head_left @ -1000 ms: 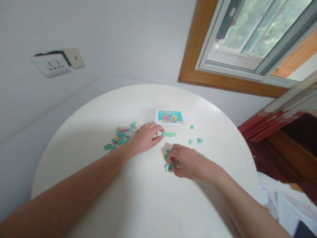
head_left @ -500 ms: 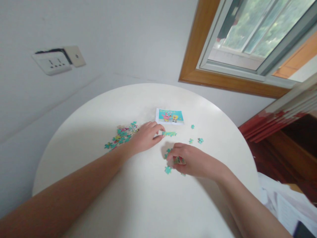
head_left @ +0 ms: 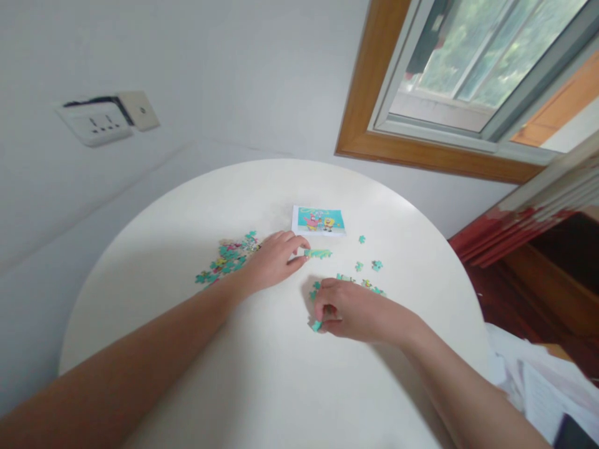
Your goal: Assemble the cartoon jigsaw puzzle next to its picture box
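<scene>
On a round white table my left hand lies palm down, thumb and forefinger pinched on a short joined strip of teal puzzle pieces. My right hand is curled, its fingertips closed on a small teal puzzle piece that touches the tabletop. More teal pieces peek out behind the right hand's knuckles. A heap of loose puzzle pieces lies just left of my left wrist. A small cartoon reference picture lies flat beyond both hands.
A few single pieces are scattered right of the picture. A wall socket sits on the white wall at the left. A wood-framed window is at the upper right; a red curtain hangs past the table's right edge.
My right hand has shifted slightly toward me and left and closed its fingertips on the teal piece that lay free beside it. The left hand has stayed on the strip.
</scene>
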`<state>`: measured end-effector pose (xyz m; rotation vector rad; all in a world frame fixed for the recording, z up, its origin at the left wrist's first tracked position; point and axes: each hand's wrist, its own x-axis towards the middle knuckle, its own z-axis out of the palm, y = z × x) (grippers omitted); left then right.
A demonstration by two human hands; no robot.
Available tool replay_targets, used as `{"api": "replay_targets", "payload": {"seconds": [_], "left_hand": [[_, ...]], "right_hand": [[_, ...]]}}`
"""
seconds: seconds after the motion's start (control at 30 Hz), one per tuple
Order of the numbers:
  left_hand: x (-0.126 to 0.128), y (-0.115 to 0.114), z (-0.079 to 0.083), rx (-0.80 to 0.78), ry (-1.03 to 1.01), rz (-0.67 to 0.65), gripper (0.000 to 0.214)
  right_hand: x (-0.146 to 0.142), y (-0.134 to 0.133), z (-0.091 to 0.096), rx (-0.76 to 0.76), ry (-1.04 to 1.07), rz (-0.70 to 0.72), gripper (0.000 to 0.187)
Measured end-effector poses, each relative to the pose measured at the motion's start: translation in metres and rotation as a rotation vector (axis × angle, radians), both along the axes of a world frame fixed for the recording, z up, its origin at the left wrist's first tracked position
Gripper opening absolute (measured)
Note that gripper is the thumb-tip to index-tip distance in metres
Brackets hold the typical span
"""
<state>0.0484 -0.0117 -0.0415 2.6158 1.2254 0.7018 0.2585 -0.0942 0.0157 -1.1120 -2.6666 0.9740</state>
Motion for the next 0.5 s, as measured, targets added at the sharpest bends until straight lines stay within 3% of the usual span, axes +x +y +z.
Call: {"api": "replay_targets", "payload": {"seconds": [0.13, 0.23, 0.4, 0.5], "left_hand": [[0.000, 0.000, 0.001, 0.008, 0.004, -0.006, 0.019], [0.000, 0.001, 0.000, 0.022, 0.004, -0.012, 0.019], [0.000, 0.001, -0.001, 0.018, -0.004, -0.017, 0.018], [0.000, 0.001, 0.001, 0.003, 0.001, -0.016, 0.018]], "right_hand": [[-0.004, -0.002, 0.000, -0.030, 0.018, 0.019, 0.017], [0.000, 0.003, 0.004, -0.048, 0.073, -0.050, 0.015], [0.040, 0.031, 0.012, 0.059, 0.185, -0.355, 0.018], [0.075, 0.050, 0.009, 0.143, 0.130, -0.558, 0.019]]}}
